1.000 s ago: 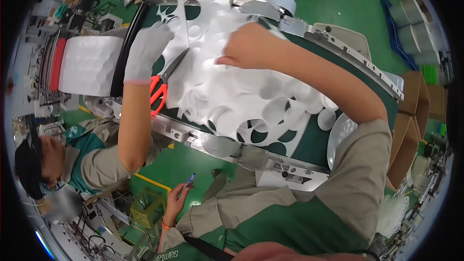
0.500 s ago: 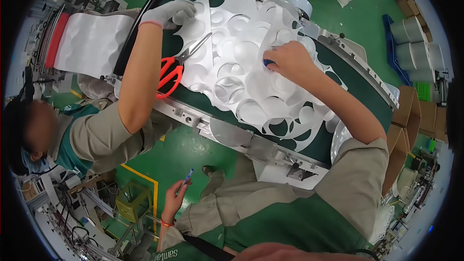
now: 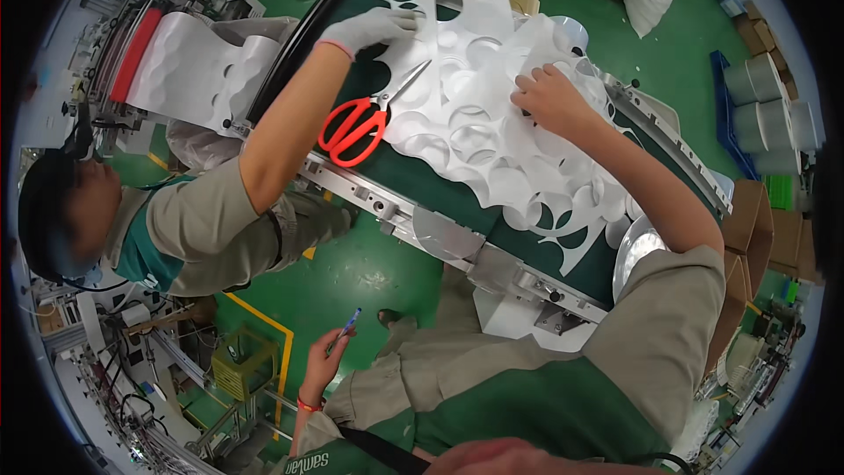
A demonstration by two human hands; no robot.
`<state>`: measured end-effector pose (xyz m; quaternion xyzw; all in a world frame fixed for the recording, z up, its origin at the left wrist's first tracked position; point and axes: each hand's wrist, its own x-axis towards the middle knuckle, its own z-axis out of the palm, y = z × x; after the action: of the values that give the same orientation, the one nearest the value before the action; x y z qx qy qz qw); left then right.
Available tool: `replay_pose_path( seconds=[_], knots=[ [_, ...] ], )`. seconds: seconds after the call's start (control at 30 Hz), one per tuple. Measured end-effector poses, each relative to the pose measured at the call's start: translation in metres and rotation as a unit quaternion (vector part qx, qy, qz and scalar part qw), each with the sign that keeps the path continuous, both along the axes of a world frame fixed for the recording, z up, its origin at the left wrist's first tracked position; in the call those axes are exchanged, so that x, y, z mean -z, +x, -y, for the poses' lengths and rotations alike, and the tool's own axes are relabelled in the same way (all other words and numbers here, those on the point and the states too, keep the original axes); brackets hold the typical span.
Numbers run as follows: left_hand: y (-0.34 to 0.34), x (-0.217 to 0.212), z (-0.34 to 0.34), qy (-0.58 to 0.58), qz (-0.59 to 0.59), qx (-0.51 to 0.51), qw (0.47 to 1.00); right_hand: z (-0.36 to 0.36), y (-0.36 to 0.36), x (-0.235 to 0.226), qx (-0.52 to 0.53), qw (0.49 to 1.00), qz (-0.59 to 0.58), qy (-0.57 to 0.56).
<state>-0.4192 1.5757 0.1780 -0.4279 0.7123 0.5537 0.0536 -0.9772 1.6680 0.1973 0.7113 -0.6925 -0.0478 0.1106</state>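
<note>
My left hand (image 3: 323, 365) is low beside my lap, its fingers closed round a slim blue pen (image 3: 351, 322) that points up. My right hand (image 3: 554, 98) reaches over a heap of white sheet offcuts (image 3: 462, 79) full of round holes, with loose discs among them. Its fingers are curled down onto the sheet; something dark blue peeks out under them, too hidden to name. Large scissors (image 3: 360, 127) with orange-red handles lie left of my right hand, their blades on the sheet edge. A co-worker's white-gloved hand (image 3: 374, 31) touches the offcuts further left.
The heap lies on a dark green conveyor belt (image 3: 457, 198) between metal rails (image 3: 422, 224). The co-worker (image 3: 198, 224) stands at left. White sheet (image 3: 180, 62) runs off a red roller (image 3: 136, 54). Cardboard boxes (image 3: 747, 224) and a round metal dish (image 3: 637, 255) are at right.
The whole view has shifted, so the belt and co-worker sit further right. My right hand's fingers have shifted on the offcuts, showing less of the blue thing. My left hand still holds the pen.
</note>
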Motion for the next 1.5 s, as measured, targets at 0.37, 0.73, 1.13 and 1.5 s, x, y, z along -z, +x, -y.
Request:
replay_pose_path(
  seconds=[0.37,0.73,1.13,1.5],
  knots=[
    [0.019,0.009,-0.013,-0.029,-0.017,-0.033,0.999,0.002,0.008,-0.06,0.159,0.827,0.494,-0.217],
    [0.045,0.01,-0.029,-0.041,-0.008,-0.083,0.996,0.044,0.039,-0.079,0.11,0.397,0.846,-0.339],
    [0.095,0.01,-0.045,-0.101,-0.024,-0.103,0.989,0.085,0.101,-0.08,0.109,0.398,0.867,-0.279],
    [0.148,0.013,-0.059,-0.096,-0.02,-0.165,0.981,0.136,0.176,-0.074,0.068,0.347,0.921,-0.164]
  ],
)
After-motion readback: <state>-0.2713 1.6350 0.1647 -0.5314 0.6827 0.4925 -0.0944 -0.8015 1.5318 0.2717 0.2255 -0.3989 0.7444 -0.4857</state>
